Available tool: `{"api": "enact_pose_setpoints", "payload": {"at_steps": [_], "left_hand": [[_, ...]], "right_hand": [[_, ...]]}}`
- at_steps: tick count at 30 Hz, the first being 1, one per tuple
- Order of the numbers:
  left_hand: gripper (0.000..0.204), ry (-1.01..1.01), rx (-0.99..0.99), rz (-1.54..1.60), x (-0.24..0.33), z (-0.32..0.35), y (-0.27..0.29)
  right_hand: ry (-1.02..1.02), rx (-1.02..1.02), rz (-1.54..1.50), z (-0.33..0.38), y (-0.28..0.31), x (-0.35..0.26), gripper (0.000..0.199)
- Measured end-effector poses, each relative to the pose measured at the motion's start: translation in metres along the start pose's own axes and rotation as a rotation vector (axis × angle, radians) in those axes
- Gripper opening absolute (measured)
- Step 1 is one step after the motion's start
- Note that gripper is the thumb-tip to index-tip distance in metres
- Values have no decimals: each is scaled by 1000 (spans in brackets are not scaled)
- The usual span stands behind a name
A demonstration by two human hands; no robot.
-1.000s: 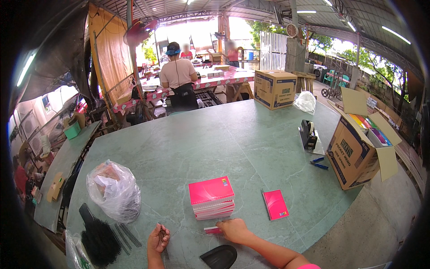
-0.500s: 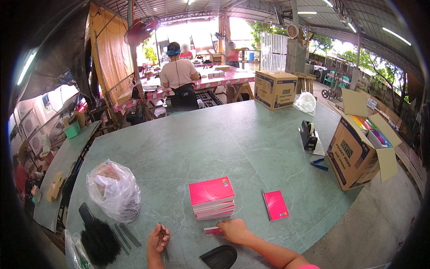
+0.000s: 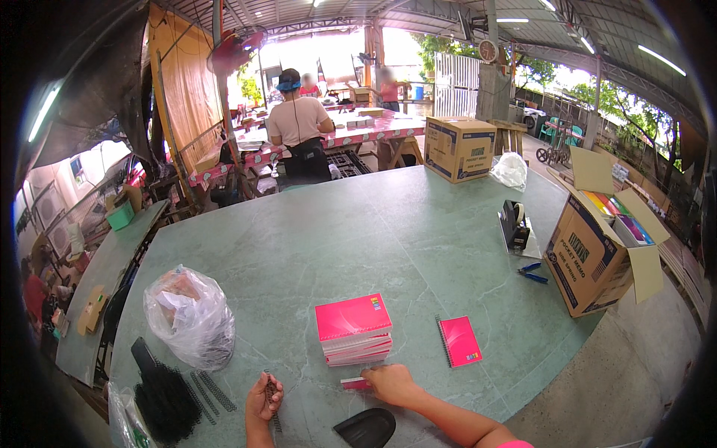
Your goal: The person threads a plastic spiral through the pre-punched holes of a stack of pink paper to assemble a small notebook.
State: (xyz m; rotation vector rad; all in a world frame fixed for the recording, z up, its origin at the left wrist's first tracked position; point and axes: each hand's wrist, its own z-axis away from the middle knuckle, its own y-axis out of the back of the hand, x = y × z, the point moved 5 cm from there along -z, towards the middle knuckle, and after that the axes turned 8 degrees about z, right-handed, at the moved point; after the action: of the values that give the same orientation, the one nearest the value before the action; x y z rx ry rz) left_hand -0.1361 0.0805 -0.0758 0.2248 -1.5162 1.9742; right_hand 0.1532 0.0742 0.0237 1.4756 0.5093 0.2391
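Note:
My left hand point(image 3: 264, 397) is closed around a black spiral binding coil point(image 3: 272, 407), held upright near the table's front edge. My right hand point(image 3: 390, 384) rests flat on a small pink notebook point(image 3: 355, 384) lying on the green table point(image 3: 388, 224). Just behind it sits a stack of pink notebooks point(image 3: 354, 338). A single pink spiral-bound notebook point(image 3: 458, 340) lies to the right of the stack.
A clear plastic bag point(image 3: 190, 316) and a heap of black coils point(image 3: 166, 399) lie at the left. A black scoop-shaped object point(image 3: 364, 428) is in front. An open cardboard box point(image 3: 602, 243), tape dispenser point(image 3: 514, 225) and blue pliers point(image 3: 532, 272) stand right. A person point(image 3: 299, 133) works far behind.

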Motion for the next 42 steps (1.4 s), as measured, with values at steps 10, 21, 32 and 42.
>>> {"api": "enact_pose_setpoints", "payload": {"at_steps": [10,21,32,42], "left_hand": [[31,-11,-7,-2,0,-1,1],[32,-7,-10,7,0,0,0],[31,-11,-8,-9,0,-1,4],[32,-15,-16,-10,1,-2,2]], "right_hand": [[2,1,8,-1,-3,1,29],[-2,6,1,-1,-3,1,29],[5,20,11,-1,-4,-1,30],[3,11,10,-1,-4,1,29]]}}
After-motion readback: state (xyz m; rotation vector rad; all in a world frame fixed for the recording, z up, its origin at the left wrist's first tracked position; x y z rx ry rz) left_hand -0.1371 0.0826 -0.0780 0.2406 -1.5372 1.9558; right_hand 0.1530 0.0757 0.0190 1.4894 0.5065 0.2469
